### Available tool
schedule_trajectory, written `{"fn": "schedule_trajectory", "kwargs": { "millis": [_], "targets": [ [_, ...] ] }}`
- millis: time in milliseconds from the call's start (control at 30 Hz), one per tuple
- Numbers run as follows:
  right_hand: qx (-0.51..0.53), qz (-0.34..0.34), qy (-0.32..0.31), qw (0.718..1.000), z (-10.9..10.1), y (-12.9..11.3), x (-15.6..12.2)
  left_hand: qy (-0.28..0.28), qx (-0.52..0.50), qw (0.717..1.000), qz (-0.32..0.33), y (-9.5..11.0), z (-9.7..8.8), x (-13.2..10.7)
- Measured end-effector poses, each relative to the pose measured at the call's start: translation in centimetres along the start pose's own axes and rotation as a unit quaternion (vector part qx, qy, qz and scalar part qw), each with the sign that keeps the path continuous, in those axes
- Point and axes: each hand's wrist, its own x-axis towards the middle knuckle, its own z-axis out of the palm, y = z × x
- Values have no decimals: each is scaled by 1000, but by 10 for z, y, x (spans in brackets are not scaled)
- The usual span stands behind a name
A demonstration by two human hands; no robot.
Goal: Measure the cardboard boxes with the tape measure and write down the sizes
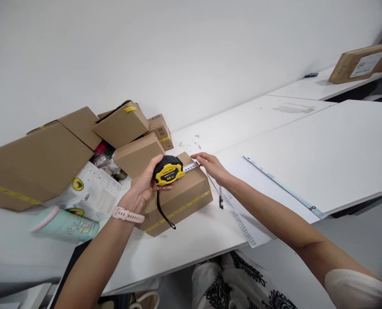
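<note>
One yellow-and-black tape measure [168,171] sits at the frame's centre, atop one taped cardboard box [178,198] on the white table [322,150]. The left hand [142,188], a pink watch [128,214] on its wrist, comes up from lower left and is curled closed around the case. The right hand [211,165] reaches in from lower right with its fingers stretched onto the end of the short white blade [191,167]; whether they pinch it or only press it is unclear. Five more boxes [32,167] are heaped at left, partly covering one another. Two long rulers [284,186] lie at right. A mint tumbler [65,224] lies lower left. At the upper right edge, a cut-off arm holds one flat carton [358,63].
</note>
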Motion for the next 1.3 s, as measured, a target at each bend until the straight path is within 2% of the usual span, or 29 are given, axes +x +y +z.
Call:
{"fn": "schedule_trajectory", "kwargs": {
  "millis": [100,200,267,333,433,533,633,833,933,1067,1300],
  "targets": [
    [38,40,-28,998,5,3,12,-9,17,1000,8,1,0,5],
    [74,69,-108,989,4,6,21,-16,27,999,6,2,-4,8],
    [79,50,-164,982,2,8,25,-12,27,1000,-1,2,-6,10],
    [61,6,-195,979,0,10,28,-6,24,1000,-8,2,-8,10],
    [24,-36,-214,976,-2,10,30,-5,24,1000,0,2,-9,7],
    [-5,-34,-220,975,-4,5,27,-5,26,1000,9,1,-18,-2],
    [-31,-22,-214,976,-4,-2,23,35,17,999,7,-4,-48,-14],
    [-53,-5,-189,981,2,-7,15,125,-4,992,11,-29,-149,-40],
    [-66,-16,-184,981,5,-6,12,147,-2,989,-3,-42,-186,-51],
    [-80,-26,-172,981,8,-5,12,157,-6,988,-8,-60,-213,-54],
    [-89,0,-154,984,11,-2,9,123,-22,992,17,-81,-232,-44]
  ]
}}
